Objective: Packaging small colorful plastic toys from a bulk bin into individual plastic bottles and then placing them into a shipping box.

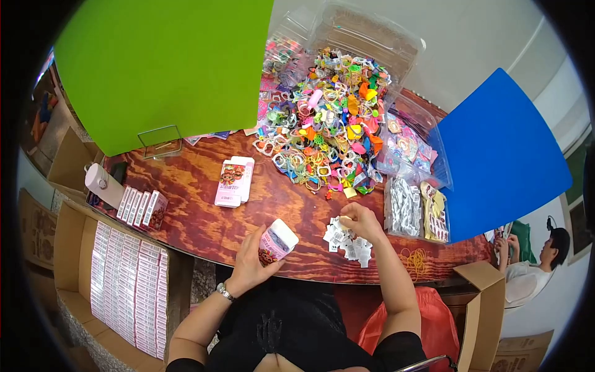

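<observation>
My left hand is wrapped round a small pink printed carton near the table's front edge. The carton is tilted, and its white end flap stands up at the top. Right of it, my right hand hovers at the top of a loose pile of small white printed slips, thumb and fingertips pinched together. Whatever is between those fingertips is too small to make out. Further back, left of centre, flattened pink cartons lie stacked on the red-brown wooden table.
A big heap of colourful small trinkets fills the back. Clear bins with wrapped packets stand at right, beside yellow rubber bands. Filled cartons and a pink cup are at left, above a packed cardboard box. Green and blue boards rise behind.
</observation>
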### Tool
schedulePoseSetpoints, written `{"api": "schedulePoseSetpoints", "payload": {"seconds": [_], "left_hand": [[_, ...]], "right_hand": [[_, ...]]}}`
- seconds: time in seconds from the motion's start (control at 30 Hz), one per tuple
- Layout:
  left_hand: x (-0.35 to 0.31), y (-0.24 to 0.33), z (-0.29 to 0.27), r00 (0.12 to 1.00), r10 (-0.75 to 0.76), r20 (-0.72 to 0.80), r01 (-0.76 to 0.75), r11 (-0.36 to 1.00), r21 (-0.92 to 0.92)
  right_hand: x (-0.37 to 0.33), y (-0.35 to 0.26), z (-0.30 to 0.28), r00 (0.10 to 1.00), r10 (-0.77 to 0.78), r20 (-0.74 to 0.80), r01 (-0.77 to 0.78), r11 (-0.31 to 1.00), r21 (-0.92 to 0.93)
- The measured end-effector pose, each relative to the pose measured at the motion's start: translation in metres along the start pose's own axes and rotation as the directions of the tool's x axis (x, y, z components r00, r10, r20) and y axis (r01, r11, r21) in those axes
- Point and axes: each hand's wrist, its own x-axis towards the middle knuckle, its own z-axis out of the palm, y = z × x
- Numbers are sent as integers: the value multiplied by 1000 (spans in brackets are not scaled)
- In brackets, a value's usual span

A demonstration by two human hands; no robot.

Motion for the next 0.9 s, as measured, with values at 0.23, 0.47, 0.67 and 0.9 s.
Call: {"api": "schedulePoseSetpoints", "payload": {"seconds": [0.23,0.47,0.67,0.9], "left_hand": [[-1,1,0,1000,-23,21,25,998,-60],[1,2,1,1000,-19,24,20,999,-50],[2,4,3,1000,12,-4,-12,999,-43],[4,0,3,1000,-10,2,10,997,-72]], "right_hand": [[-7,-10,-14,995,90,38,-89,996,-33],[-9,1,-17,1000,-4,1,4,993,115],[-1,17,-12,1000,-15,-13,19,945,325],[-1,-3,-2,998,53,15,-53,855,515]]}}
